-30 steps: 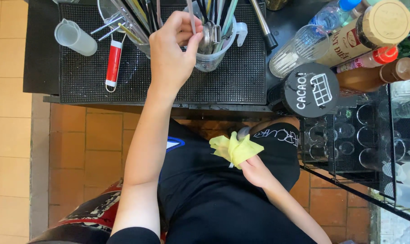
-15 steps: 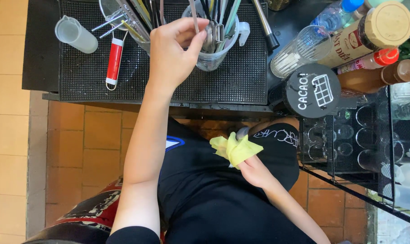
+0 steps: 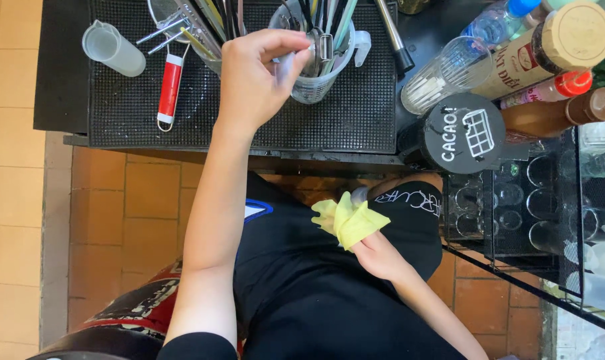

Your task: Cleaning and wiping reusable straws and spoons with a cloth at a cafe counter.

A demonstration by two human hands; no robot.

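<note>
From the head view, the left hand (image 3: pixel 252 83) has come down a little from where it was a second ago, its fingertips now lower at the rim of the clear cup (image 3: pixel 316 73) of utensils; thumb and fingers are pinched on what looks like a slim metal handle (image 3: pixel 288 63), though which tool it belongs to cannot be told; judging by that, the hand is mid-grip at the cup rather than merely reaching; the right hand (image 3: pixel 376 253) has not moved, held low against the black shirt and closed on a yellow cloth (image 3: pixel 348 220); the cup stands upright on the black mat (image 3: pixel 249 120), crowded with spoons and straws; a red-handled tool (image 3: pixel 170 90) lies left of it.
</note>
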